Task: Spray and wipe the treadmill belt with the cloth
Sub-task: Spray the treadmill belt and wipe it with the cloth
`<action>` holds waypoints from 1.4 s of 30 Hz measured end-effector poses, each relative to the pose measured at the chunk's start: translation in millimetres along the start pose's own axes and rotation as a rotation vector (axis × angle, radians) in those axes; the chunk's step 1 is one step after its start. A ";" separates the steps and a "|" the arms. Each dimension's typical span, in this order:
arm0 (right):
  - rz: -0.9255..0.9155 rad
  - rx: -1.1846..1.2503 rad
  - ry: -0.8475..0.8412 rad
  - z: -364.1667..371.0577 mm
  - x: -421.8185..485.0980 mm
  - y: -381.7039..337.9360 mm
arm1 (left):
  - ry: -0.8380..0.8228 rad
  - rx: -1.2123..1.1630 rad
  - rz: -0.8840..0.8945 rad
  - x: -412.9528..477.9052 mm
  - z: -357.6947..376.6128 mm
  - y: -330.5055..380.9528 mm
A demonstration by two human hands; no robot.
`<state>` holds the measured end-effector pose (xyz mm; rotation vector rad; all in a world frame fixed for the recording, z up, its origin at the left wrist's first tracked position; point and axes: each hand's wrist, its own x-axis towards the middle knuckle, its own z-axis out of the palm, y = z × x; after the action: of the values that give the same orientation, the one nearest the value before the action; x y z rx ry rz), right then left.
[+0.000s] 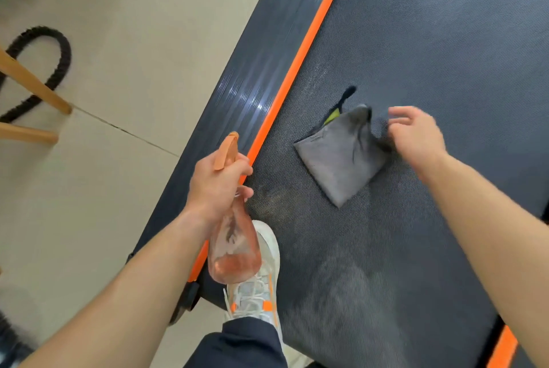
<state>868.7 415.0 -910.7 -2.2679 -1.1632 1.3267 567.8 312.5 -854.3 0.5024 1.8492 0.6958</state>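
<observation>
1. Head view: left hand (217,183) grips an orange-trigger spray bottle (234,249) over the treadmill belt (430,41) edge.
2. Right hand (416,139) is loose with fingers half-curled, holding nothing, just beside the folded grey cloth (341,157); blur hides any contact.
3. Cloth lies flat on the belt, ahead of the white shoe (261,287).
4. Dull patches near the shoe look like spray, so spraying is probably started and wiping mostly left.

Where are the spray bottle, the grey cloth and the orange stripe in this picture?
spray bottle (234,252), head view, on its clear lower body.
grey cloth (335,160), head view, on the middle of the folded fabric.
orange stripe (296,70), head view, on its upper stretch.
</observation>
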 end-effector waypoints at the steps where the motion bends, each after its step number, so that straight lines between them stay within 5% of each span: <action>1: -0.036 -0.134 0.160 0.6 1.2 5.3 | -0.001 0.003 0.005 2.2 0.6 -0.7; 3: -0.288 -0.402 0.187 19.7 -9.3 16.1 | 0.000 0.016 0.008 6.8 2.5 -3.2; 7: -0.713 -1.006 -0.151 80.8 -24.3 54.7 | -0.027 0.029 -0.010 16.7 11.3 -3.8; 12: -0.900 -1.102 -0.109 89.9 13.9 43.1 | -0.084 0.008 -0.003 33.6 21.4 5.5; 21: -0.477 -0.853 0.177 91.4 149.6 -92.4 | -0.121 -0.036 0.067 82.6 9.0 40.7; 25: -0.685 -0.932 0.178 121.0 83.7 -49.1 | -0.082 -0.050 0.070 86.8 2.1 46.7; 32: -0.995 -1.010 -0.074 168.2 -62.3 52.5 | -0.085 -0.048 0.063 59.6 2.9 42.8; 42: -0.963 -1.070 -0.104 148.3 -113.8 124.9 | -0.128 0.031 0.112 -14.8 11.2 -5.8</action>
<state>780.2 226.0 -994.4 -1.5257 -2.9434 0.4212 583.5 301.5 -851.2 0.6601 1.7240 0.6941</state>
